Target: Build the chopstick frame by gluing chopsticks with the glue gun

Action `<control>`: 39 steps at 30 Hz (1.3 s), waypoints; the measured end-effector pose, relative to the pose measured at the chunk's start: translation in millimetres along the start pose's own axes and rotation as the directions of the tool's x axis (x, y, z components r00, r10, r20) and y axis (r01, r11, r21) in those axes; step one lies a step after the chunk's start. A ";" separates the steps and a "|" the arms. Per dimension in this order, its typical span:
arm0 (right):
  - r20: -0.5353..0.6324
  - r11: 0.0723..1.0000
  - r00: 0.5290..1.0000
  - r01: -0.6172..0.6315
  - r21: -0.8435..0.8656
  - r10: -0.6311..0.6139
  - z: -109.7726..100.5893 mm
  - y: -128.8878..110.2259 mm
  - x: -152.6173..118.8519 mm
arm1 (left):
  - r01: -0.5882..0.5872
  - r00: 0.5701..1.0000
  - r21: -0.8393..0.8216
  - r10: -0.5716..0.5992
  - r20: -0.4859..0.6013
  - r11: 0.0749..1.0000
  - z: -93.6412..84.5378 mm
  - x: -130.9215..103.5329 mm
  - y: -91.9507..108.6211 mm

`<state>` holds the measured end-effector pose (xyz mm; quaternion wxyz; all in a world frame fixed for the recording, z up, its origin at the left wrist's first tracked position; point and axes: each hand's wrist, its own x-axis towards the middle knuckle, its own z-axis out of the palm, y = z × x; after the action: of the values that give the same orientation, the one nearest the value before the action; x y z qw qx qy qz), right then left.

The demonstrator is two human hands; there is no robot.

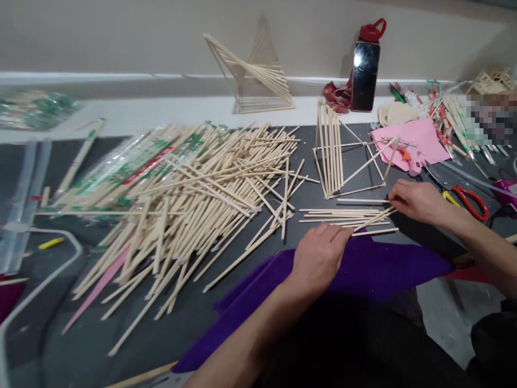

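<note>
Several thin wooden sticks (339, 215) lie side by side on the dark table, in front of a stick frame (332, 156). My left hand (322, 253) is closed at the near end of slanted sticks (372, 219), its fingertips pressed together. At their far end my right hand (414, 200) pinches with thumb and fingers; a pale stick (361, 201) also runs to its fingertips. Under and beside my left hand spreads a purple cloth (363, 269). A big loose pile of sticks (210, 188) lies to the left of my hands.
Against the wall stand a twisted stick model (262, 81) and a phone (365, 76) before a red-capped bottle (371, 31). Right of the frame are pink paper (428, 137), a glue gun (414, 159) and scissors (470, 202). A white cable (60, 269) curves at the left.
</note>
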<state>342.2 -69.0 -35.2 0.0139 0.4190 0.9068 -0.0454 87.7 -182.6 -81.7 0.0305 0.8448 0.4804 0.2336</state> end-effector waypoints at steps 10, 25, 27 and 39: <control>-0.090 0.892 0.995 0.070 0.448 -0.033 -26.2 1.2 -21.8 | 0.265 0.963 -0.333 -0.266 0.044 0.905 -19.9 14.2 -6.7; 0.054 0.798 0.998 0.003 0.603 -0.045 -8.8 -41.0 -18.2 | 0.399 0.592 -0.874 -0.651 0.476 -0.276 -24.7 27.8 -2.0; 0.088 0.751 0.995 -0.029 0.660 -0.039 -6.7 -45.5 -17.5 | 0.346 0.595 -0.876 -0.644 0.481 -0.335 -24.3 27.3 -1.9; 0.194 0.578 0.981 -0.151 0.802 -0.013 -0.5 -52.0 -11.4 | 0.335 0.596 -0.892 -0.665 0.450 -0.304 -22.5 23.1 -2.3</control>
<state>310.0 -111.1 -30.4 -0.0968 0.4080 0.7630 -0.4920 86.2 -166.2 -53.9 0.6364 0.2308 0.4877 0.5512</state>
